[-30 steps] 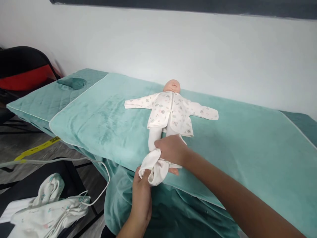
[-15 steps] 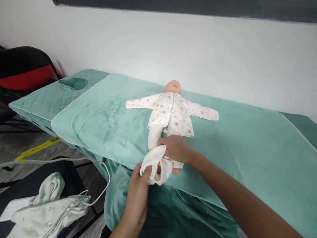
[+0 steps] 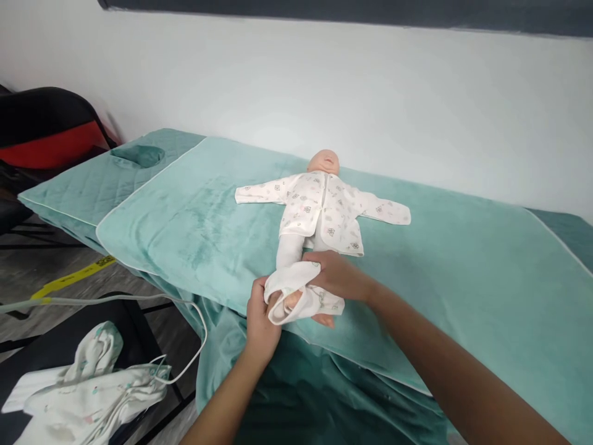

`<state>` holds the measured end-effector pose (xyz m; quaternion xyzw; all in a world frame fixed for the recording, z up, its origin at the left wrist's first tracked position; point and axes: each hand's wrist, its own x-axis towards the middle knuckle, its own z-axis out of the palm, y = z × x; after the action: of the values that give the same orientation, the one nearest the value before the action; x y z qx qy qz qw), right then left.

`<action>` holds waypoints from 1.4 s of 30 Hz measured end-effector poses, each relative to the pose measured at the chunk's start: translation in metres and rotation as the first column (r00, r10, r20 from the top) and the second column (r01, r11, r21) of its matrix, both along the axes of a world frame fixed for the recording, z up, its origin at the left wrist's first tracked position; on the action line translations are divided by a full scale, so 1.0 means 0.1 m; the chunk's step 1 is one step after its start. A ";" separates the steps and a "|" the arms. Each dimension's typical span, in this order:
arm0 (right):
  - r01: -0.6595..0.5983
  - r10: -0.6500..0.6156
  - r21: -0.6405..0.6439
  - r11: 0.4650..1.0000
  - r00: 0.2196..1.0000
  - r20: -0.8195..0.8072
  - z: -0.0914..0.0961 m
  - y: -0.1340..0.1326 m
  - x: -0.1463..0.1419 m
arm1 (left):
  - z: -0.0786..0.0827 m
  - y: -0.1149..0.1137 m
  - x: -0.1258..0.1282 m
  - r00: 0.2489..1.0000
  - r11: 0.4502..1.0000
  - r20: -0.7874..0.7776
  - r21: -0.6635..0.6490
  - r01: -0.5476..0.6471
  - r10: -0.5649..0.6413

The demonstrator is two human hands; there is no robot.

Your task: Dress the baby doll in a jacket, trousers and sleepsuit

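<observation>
A baby doll (image 3: 319,204) lies on its back on a teal blanket (image 3: 194,222), arms spread, in a white printed jacket. At its feet a bunched pair of white baby trousers (image 3: 296,293) is held by both hands. My left hand (image 3: 260,315) grips the trousers' left edge, fingers closed on the cloth. My right hand (image 3: 336,278) comes from the right, closed on the cloth over the doll's lower legs. One white-clad doll leg (image 3: 288,250) shows above the bunch.
The blanket covers a padded teal table (image 3: 69,185) against a white wall and hangs over the near edge. Lower left, a black stand (image 3: 60,343) carries folded white baby clothes (image 3: 88,389) and a white cable (image 3: 185,309). A black and red chair (image 3: 41,133) stands far left.
Both hands have carried the bunched trousers a little up towards the doll's body. My left hand has risen from below the blanket's edge to level with it.
</observation>
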<state>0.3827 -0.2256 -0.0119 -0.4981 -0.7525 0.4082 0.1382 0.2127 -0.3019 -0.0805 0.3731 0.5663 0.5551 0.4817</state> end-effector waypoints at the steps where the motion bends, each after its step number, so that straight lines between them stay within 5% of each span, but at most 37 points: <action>1: -0.013 0.012 -0.025 1.000 1.000 -0.022 0.01 0.01 0.02 | -0.03 0.05 -0.01 0.999 0.999 -0.034 0.038 -0.016 0.017; 7: -0.096 0.091 -0.153 0.984 0.995 -0.040 0.14 0.04 0.08 | -0.20 0.31 -0.07 0.943 0.986 -0.323 0.166 -0.021 0.074; 14: 0.071 -0.071 0.057 0.996 0.997 0.004 -0.04 0.02 -0.03 | -0.18 0.71 -0.30 0.796 0.916 -0.605 0.328 0.232 0.014; 19: 0.248 -0.252 0.163 0.955 0.968 0.005 -0.06 0.03 0.01 | 0.10 1.04 -0.44 0.825 0.886 -0.495 0.205 0.415 -0.273; 30: 0.541 -0.466 0.123 0.832 0.802 -0.374 -0.11 0.09 0.15 | 0.35 1.58 -0.16 0.873 0.892 -0.343 0.168 0.420 -0.347; 33: 0.528 -0.441 0.185 0.829 0.820 -0.365 -0.11 0.14 0.18 | 0.36 1.61 -0.17 0.780 0.839 -0.503 0.176 0.515 -0.373; 37: 0.418 -0.420 0.506 0.755 0.900 -0.118 -0.17 0.23 0.21 | 0.40 1.58 -0.18 0.553 0.747 -0.764 0.145 0.649 -0.332; 42: 0.345 -0.586 0.715 0.608 0.803 0.110 -0.28 0.32 0.17 | 0.46 1.52 -0.08 0.340 0.774 -0.921 0.074 0.629 -0.188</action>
<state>0.3994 -0.1938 -0.0402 -0.6575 -0.6993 -0.0289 0.2791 0.2049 -0.1500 -0.0342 0.8293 0.4787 0.2442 0.1533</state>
